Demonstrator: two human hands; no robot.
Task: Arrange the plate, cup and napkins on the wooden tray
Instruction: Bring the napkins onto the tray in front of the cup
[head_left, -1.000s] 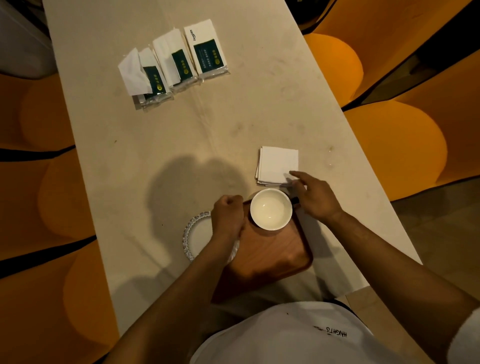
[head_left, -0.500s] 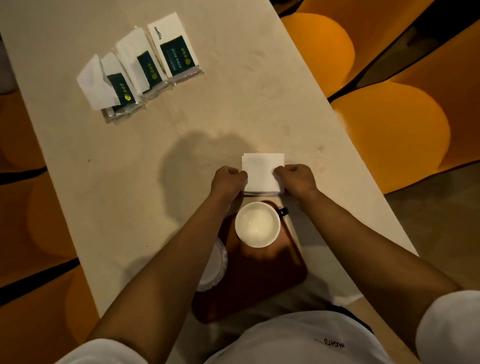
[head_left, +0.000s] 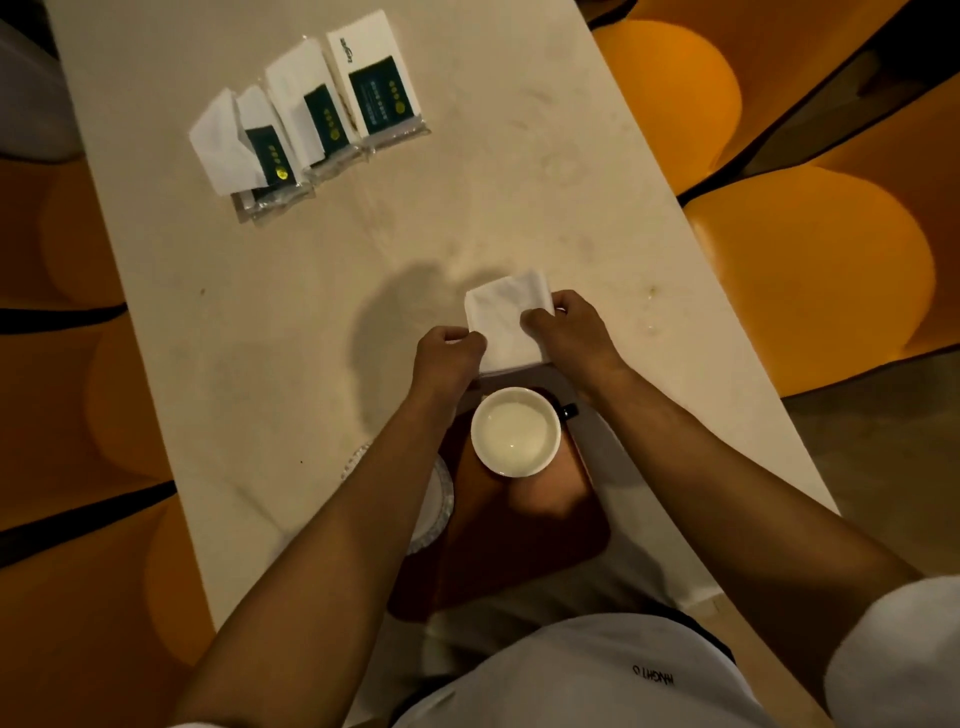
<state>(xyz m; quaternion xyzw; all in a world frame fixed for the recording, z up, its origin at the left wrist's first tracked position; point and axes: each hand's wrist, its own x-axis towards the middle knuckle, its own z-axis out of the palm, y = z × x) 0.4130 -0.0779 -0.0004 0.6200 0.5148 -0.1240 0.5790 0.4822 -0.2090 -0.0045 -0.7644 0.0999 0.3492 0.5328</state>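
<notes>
Napkins (head_left: 506, 319) tilted since, seemingly soft, square

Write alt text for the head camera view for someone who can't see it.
Both hands, left hand and right hand, grip a white napkin stack on a pale table. Nearer sits a white cup on a wooden tray, a plate overlapping its left edge.

Café: orange seats (head_left: 810, 270), napkin packets (head_left: 311, 114).

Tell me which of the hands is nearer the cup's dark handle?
Right. The right hand is just above the cup's handle; the left hand is across the cup.
</notes>
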